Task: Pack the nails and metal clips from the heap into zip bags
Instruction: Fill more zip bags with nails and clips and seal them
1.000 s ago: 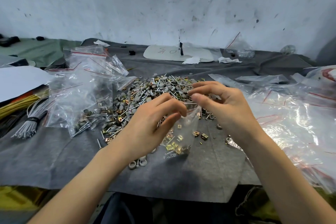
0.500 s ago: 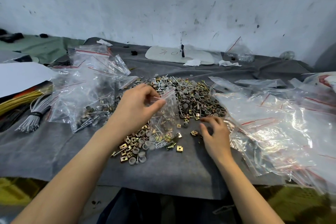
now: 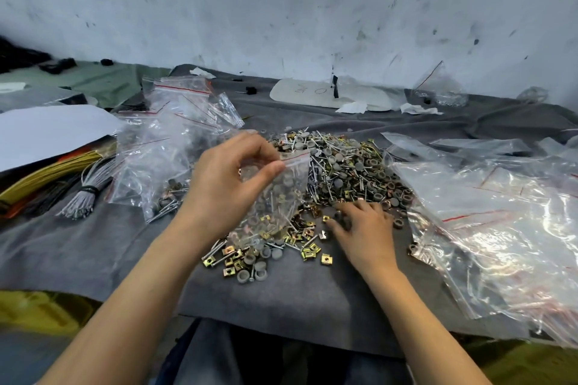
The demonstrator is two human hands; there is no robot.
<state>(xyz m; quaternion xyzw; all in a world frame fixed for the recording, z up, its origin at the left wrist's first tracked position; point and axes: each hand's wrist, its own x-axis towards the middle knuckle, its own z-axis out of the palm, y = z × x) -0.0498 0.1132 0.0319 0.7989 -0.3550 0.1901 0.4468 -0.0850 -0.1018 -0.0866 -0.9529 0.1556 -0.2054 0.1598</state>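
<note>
Our left hand [image 3: 225, 184] pinches the zip bag [image 3: 281, 194] as our right hand [image 3: 362, 228], now off its mouth, spreads fingers over the heap [image 3: 344, 166] for more.

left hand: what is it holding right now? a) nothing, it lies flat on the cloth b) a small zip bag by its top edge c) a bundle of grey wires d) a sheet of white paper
b: the left hand pinches the red-lined top edge of a small zip bag over the near side of the heap, while the right hand touches loose pieces on the grey cloth.
</note>
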